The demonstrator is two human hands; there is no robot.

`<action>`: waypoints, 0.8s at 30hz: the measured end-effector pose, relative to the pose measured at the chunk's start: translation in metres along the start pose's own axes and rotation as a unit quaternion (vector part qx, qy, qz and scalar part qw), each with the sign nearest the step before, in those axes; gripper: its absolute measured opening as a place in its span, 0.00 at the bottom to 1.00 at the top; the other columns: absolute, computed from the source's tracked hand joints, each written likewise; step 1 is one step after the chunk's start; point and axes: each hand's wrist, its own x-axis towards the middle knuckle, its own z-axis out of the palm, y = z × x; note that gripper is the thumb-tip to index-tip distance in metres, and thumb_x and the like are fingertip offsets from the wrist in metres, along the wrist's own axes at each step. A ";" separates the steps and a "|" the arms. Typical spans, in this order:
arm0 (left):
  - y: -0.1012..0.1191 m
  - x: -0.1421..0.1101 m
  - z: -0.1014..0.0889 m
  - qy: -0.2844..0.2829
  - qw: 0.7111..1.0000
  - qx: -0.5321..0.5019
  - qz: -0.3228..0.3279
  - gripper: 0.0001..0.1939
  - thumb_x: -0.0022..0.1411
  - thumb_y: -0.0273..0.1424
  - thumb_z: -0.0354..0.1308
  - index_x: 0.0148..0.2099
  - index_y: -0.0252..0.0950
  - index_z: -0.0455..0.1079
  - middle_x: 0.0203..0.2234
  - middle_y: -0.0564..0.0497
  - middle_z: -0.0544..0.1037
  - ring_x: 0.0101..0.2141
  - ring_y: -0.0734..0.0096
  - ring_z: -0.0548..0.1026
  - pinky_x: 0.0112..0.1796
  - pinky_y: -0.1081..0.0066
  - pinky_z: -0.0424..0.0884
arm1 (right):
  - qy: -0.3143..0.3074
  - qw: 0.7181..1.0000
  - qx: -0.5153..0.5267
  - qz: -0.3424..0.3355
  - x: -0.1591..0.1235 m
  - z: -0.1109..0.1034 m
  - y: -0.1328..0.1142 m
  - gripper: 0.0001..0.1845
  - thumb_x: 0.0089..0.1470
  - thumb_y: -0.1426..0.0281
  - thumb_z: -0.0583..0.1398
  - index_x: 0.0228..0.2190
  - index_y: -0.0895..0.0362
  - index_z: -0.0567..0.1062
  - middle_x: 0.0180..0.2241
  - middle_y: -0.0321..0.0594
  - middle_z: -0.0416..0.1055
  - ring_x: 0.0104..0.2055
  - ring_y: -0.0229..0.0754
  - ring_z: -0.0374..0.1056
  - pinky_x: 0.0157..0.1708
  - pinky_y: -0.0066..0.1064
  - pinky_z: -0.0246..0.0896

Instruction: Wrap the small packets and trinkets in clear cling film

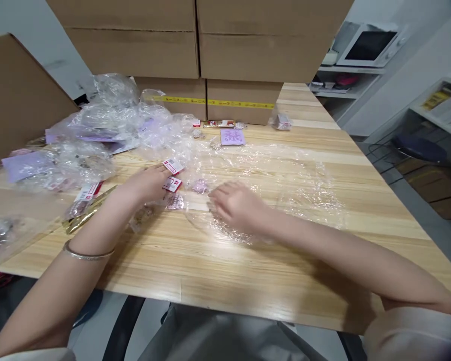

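My left hand [150,184] is closed around small clear packets whose red-and-white label cards [172,184] stick out past the fingers. My right hand [237,204], slightly blurred, has curled fingers at the left part of a large clear plastic bag [304,185] spread flat on the table; its fingertips are partly hidden. Between both hands lies a small pink packet [200,186]. A printed clear packet [176,201] is just below the left fingers. Under the left forearm are a gold strip-like wrapper [84,213] and another red-and-white labelled packet [87,193].
A heap of crumpled clear bags [113,115] with purple cards covers the back left. Cardboard boxes [244,100] stand along the back. Before them lie a purple card [232,137], a red-and-gold packet [218,124] and a small wrapped box [282,122]. The wooden table [210,271] ends near my lap.
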 end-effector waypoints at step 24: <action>-0.005 0.022 -0.035 0.012 0.999 0.037 0.004 0.20 0.59 0.45 0.58 0.44 0.33 0.71 0.41 0.40 0.78 0.34 0.59 0.75 0.32 0.68 0.63 | -0.073 0.969 -0.147 0.186 -0.140 0.001 -0.015 0.40 0.55 0.59 0.55 0.63 0.70 0.61 0.65 0.62 0.56 0.67 0.66 0.52 0.64 0.56 0.51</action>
